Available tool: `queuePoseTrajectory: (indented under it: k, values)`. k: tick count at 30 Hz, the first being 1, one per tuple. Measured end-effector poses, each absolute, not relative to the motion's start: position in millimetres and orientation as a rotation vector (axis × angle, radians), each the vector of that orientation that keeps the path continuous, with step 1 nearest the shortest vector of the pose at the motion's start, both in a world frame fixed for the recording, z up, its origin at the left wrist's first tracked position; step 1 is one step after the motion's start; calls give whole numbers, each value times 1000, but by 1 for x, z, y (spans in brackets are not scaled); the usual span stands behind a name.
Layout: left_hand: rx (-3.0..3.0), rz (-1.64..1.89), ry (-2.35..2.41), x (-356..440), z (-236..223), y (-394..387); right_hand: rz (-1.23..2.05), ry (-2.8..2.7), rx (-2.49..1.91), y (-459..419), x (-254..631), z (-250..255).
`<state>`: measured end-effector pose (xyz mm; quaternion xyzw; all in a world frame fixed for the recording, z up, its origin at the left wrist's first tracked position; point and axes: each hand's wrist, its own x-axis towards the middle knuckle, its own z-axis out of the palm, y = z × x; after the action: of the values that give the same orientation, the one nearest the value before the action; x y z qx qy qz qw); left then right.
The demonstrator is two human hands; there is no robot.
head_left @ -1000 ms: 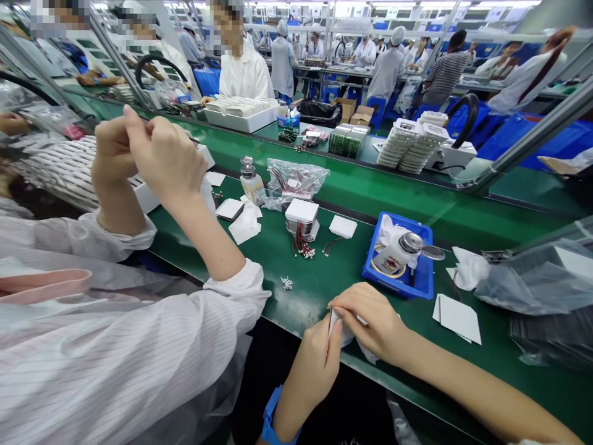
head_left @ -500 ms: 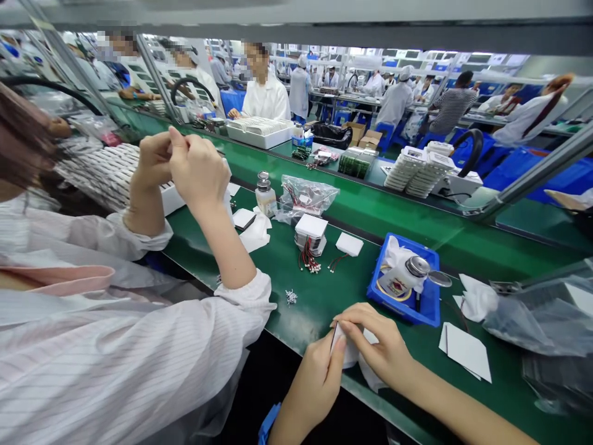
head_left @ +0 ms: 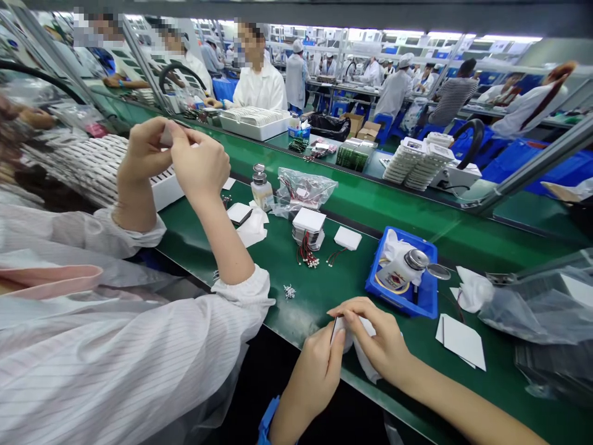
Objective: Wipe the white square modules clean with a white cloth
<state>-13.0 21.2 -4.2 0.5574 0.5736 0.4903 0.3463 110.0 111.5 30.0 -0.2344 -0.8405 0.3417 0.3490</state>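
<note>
My left hand (head_left: 319, 364), with a blue band at its wrist, pinches a thin white panel with a dark edge (head_left: 334, 329) over the bench's front edge. My right hand (head_left: 377, 340) bends over the same panel, its fingertips at the top edge, with a crumpled white wipe (head_left: 365, 361) in its grasp. Fingers hide most of the panel. Beyond my hands, a blue tray (head_left: 401, 303) holds a pump bottle with its metal lid flipped open (head_left: 401, 272). A little heap of tiny white parts (head_left: 290, 291) lies to the left on the green bench (head_left: 278, 318).
A co-worker's hands (head_left: 178, 157) are raised at the left, the sleeve reaching close to my side. Stacked white packs with wires (head_left: 308, 228), another bottle (head_left: 262, 188) and a plastic bag (head_left: 306, 188) stand farther back. White square sheets (head_left: 461, 340) lie at the right.
The camera view has tilted and shifted slightly. My hands keep hold of the panel and wipe, with small finger movements. The co-worker's fingers have changed position.
</note>
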Motion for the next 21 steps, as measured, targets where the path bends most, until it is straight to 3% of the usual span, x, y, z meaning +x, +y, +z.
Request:
queuePoseTrajectory:
  k: [21]
  values:
    - [1593,1367,1534,-4,-6,18,964,-2028,-385,108,113,27]
